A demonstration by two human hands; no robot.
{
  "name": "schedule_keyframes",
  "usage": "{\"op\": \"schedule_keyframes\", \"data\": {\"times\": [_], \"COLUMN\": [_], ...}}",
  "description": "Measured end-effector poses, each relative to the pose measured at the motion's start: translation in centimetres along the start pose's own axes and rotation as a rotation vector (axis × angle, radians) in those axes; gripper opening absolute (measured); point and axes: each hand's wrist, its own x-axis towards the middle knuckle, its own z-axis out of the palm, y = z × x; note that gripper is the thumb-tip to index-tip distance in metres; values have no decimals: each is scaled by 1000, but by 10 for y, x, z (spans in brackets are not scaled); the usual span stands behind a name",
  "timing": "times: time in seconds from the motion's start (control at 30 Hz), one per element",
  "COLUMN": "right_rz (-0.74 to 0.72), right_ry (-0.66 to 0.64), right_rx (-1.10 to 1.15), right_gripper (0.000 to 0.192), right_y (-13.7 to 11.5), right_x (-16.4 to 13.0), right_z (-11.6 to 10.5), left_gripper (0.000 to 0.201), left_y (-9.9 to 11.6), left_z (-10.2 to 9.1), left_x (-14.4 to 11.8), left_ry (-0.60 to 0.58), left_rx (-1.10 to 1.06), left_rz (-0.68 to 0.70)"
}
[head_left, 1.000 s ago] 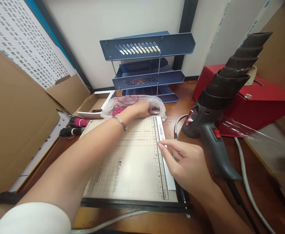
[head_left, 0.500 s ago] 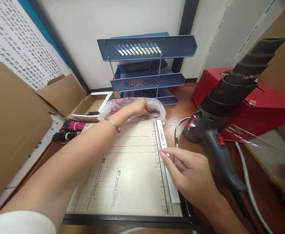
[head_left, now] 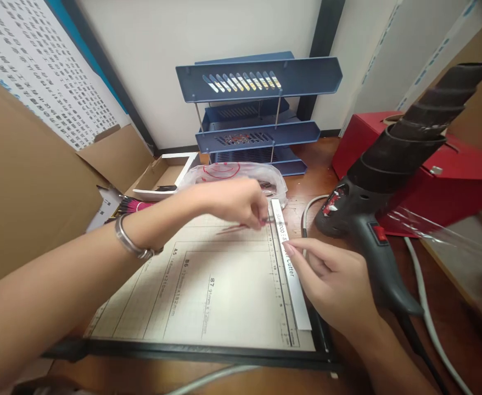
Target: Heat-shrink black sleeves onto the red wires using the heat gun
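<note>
- Thinly blurred, a red wire (head_left: 235,227) lies pinched in the left hand (head_left: 235,202) over the cutting board's (head_left: 208,307) far edge.
- Right hand (head_left: 332,281), fingers loosely curled, holds nothing and rests against the white rail (head_left: 292,269) at the board's right edge.

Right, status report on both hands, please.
Left hand pinching red wires over cutter board. Right hand on its white rail. Heat gun alongside.

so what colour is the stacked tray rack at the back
Blue: the stacked tray rack shows clearly in the head view.
</note>
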Motion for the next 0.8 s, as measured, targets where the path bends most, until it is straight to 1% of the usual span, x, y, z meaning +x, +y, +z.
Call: {"op": "schedule_keyframes", "data": {"times": [0.03,0.1,0.17,0.23,0.3,0.37,0.6,0.67,0.73,0.8], "right_rz": [8,37,72,102,119,122,122,117,126,157], "right_ry": [-8,-54,-148,-259,-354,-423,-534,-550,-542,-520], "right_rx": [-3,-6,2,20,29,14,-68,-70,-63,-54], "right_gripper": [17,17,18,19,20,20,18,19,18,16], "right_y": [0,2,4,6,7,8,5,5,4,5], "right_x": [0,-1,-1,-1,-1,0,2,1,1,1], "right_z": [0,0,0,-1,-4,-6,-4,-3,-3,-3], "left_gripper": [4,6,10,14,16,16,16,15,17,22], "left_y": [8,20,26,28,27,27,27,20,8,-8], "left_z": [10,30,45,54,57,58,61,61,59,55], "left_x": [-7,-18,-26,-30,-32,-34,-44,-43,-37,-23], "left_ry": [-73,-145,-124,-58,-8,8,29,100,228,360], "left_rx": [-10,-55,-71,-34,6,4,-76,-44,26,81], "left_rz": [4,-35,-51,-24,9,24,26,19,-14,-78]}}
